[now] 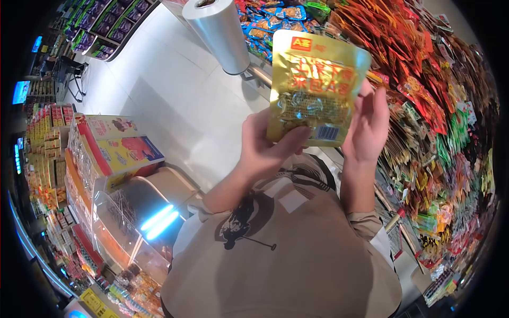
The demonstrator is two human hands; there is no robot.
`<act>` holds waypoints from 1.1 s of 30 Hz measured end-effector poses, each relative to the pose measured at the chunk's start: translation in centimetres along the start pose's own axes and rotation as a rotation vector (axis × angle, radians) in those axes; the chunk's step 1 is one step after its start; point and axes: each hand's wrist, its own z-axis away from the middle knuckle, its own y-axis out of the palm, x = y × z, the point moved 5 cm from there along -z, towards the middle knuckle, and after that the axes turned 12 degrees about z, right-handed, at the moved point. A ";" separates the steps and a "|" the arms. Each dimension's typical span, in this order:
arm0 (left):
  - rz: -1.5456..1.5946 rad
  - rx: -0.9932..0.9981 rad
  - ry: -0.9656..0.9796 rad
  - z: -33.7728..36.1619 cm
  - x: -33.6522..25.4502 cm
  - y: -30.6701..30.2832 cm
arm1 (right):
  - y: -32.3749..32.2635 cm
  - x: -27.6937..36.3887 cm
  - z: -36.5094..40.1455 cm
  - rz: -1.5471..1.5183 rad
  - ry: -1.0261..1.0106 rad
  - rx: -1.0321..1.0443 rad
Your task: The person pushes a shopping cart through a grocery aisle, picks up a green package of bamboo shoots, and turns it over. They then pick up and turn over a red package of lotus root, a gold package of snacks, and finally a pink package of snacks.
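A shiny gold snack packet (313, 87) with red lettering and a barcode is held up in front of me, its printed face toward the camera. My left hand (268, 140) grips its lower left corner, thumb pressed on the front and the other fingers mostly behind. Along the packet's right edge is my right hand (367, 124), steadying it with some fingers partly hidden behind it.
Heaped snack packets (403, 79) fill the display on my right. A plastic bag roll (220, 40) stands ahead on a metal rail. At left are a clear-sided bin (114, 217) and a printed carton (124, 148). Pale tiled floor (159, 79) lies beyond.
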 end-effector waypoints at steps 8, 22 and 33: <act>0.038 -0.001 -0.013 -0.5 1.2 0.3 | 0.2 1.7 0.8 0.337 -0.128 -0.013; 0.081 0.046 0.040 -0.4 1.4 0.6 | -0.2 1.4 0.8 0.327 -0.050 -0.020; 0.042 0.062 -0.047 -0.3 3.1 0.9 | -2.0 0.4 1.9 0.283 -0.022 -0.098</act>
